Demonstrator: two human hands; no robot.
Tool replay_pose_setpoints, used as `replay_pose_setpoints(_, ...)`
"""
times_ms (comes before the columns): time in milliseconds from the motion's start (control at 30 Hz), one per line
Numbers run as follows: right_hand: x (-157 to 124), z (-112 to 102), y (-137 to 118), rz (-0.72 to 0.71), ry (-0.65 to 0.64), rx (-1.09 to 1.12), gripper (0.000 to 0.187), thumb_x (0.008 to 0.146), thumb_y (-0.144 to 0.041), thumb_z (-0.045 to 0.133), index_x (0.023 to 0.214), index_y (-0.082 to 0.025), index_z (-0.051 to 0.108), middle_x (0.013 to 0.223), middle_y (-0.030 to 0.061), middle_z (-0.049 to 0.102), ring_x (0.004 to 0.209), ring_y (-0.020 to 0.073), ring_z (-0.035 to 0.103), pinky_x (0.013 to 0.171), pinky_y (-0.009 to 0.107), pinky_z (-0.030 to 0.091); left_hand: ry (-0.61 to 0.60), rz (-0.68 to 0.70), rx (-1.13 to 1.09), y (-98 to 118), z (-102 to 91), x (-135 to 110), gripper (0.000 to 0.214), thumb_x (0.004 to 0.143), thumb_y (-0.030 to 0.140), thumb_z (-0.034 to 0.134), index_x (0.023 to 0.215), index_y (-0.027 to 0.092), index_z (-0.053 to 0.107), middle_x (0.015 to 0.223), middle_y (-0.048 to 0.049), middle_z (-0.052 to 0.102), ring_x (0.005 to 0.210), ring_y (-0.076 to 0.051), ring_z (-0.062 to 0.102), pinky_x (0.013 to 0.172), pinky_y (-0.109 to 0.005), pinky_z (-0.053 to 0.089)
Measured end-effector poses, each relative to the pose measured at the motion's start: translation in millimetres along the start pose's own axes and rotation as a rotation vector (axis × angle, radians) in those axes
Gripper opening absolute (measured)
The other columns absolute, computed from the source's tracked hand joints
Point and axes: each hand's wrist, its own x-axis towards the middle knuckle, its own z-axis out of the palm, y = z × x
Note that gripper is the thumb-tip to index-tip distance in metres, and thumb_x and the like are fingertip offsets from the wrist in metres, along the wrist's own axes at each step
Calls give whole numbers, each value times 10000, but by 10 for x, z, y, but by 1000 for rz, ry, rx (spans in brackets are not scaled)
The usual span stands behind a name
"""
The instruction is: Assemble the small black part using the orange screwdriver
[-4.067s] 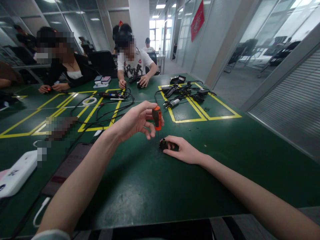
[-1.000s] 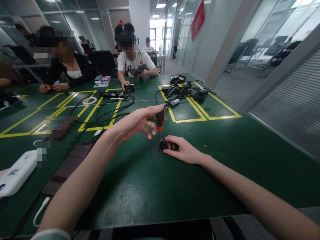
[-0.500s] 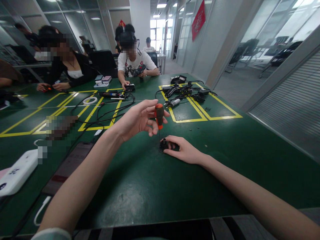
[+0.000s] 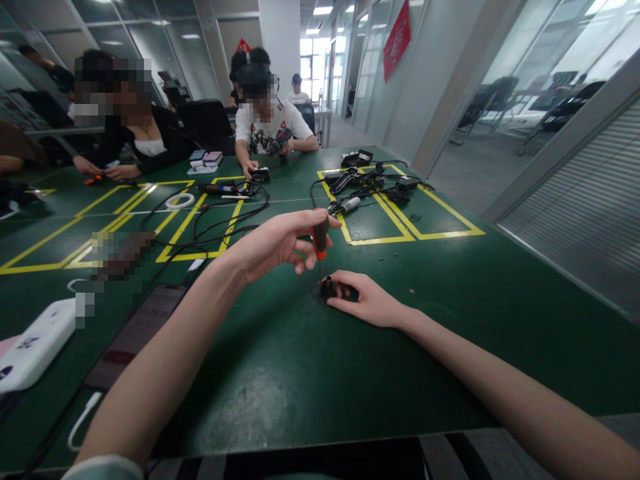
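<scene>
A screwdriver (image 4: 321,239) with a red and dark handle stands nearly upright in front of me. My left hand (image 4: 285,243) is closed around its handle, the thumb lying over the top end. The thin shaft points down to the left edge of a small black part (image 4: 327,291) on the table; the exact contact at the tip is too small to make out. My right hand (image 4: 367,298) grips that black part from the right, thumb and fingers around it. A short round post sticks up from the part, and my fingers hide some of the rest.
Black cables and tools (image 4: 357,180) lie in the yellow-taped areas ahead. A phone (image 4: 137,333), a white power strip (image 4: 43,343) and a white ring of cable (image 4: 180,201) are on the left. Across the green table (image 4: 500,320), a person (image 4: 275,130) holds a power drill.
My left thumb has come over the top of the screwdriver handle, which leans slightly to the right now. My right hand and the black part have stayed in place.
</scene>
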Motion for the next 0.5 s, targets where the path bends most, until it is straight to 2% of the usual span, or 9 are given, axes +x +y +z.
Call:
replay_pose_setpoints(133, 2, 2, 13, 1, 1, 3, 261, 934, -361, 666, 1127, -184, 664, 927, 37, 666, 723, 149, 566, 661, 285, 475, -12, -7, 5, 11, -20, 4, 507, 870, 616, 607, 992, 128, 669, 901, -78, 674, 576, -115, 568, 477, -220, 444)
replay_pose_setpoints(267, 1, 3, 19, 2, 6, 3, 270, 933, -366, 669, 1132, -184, 665, 923, 38, 664, 725, 151, 568, 665, 286, 479, -25, -31, -22, 12, -45, 27, 484, 912, 588, 499, 931, 124, 638, 976, -127, 717, 590, -134, 599, 491, -236, 472)
replay_pose_setpoints(500, 6, 7, 5, 6, 5, 7, 268, 922, -329, 672, 1133, -165, 673, 915, 38, 664, 717, 153, 572, 667, 293, 485, 2, -12, -27, -8, -26, 34, 427, 883, 545, 640, 1009, 137, 626, 894, -81, 692, 570, -118, 590, 459, -210, 443)
